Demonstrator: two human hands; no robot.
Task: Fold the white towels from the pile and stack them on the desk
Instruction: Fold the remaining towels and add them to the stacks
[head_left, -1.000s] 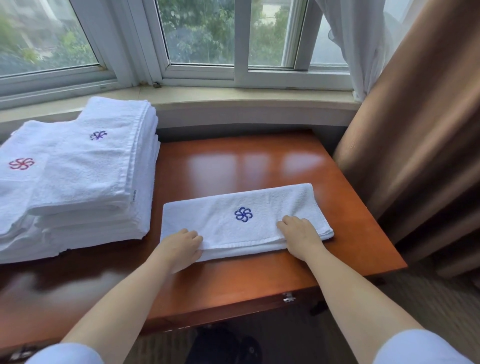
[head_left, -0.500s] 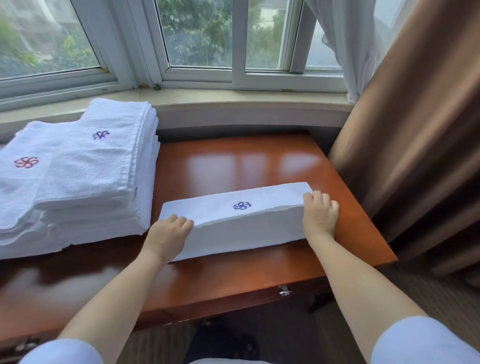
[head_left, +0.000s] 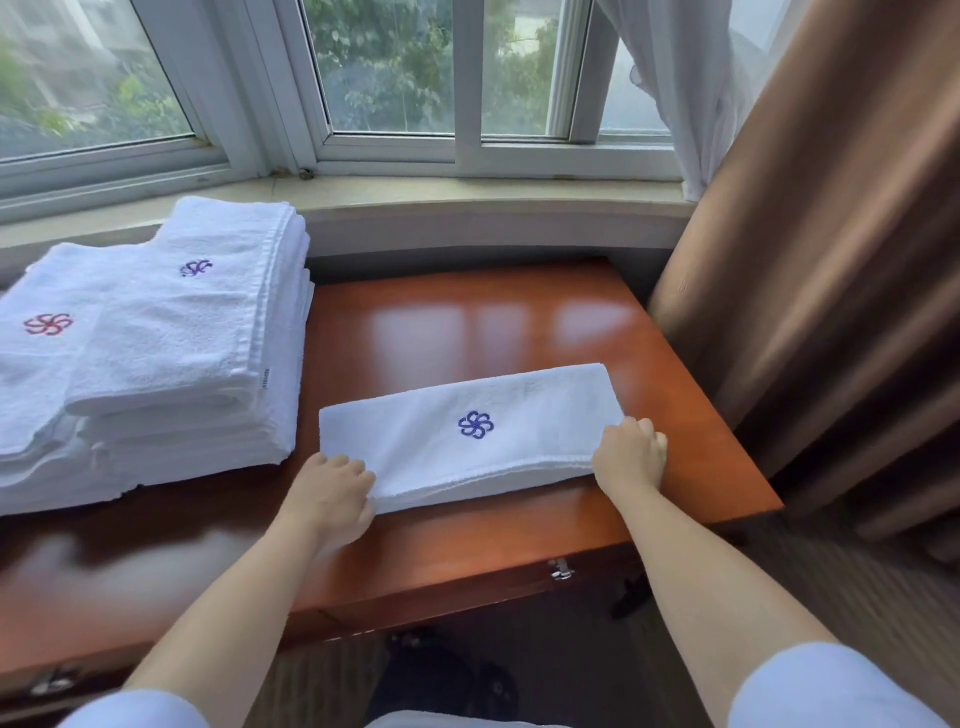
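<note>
Left hand: my left hand grips the near left corner of the towel; the fingers curl over its edge, so their tips are out of sight.
Right hand: my right hand grips the towel's right end at the near corner, fingers bent round the folded edge; what the thumb does underneath is hidden.
Towel: white, folded into a long strip, lying flat on the table in its right half, long side running left to right, a blue flower mark facing up near the middle.
Stack: folded white towels piled on the table's left side, well apart from my hands; the top one bears a purple mark, too blurred to make out.
Second pile: further left, more white towels with a red mark; cut off by the frame's left edge, so I cannot tell how far they reach.
Table front: a metal catch shows below the near edge; another at the lower left is blurred.
Backdrop: window sill behind the table, brown curtain at right, a sheer white curtain beside it cut off by the top edge.
Below: something dark under the table, hard to make out.
</note>
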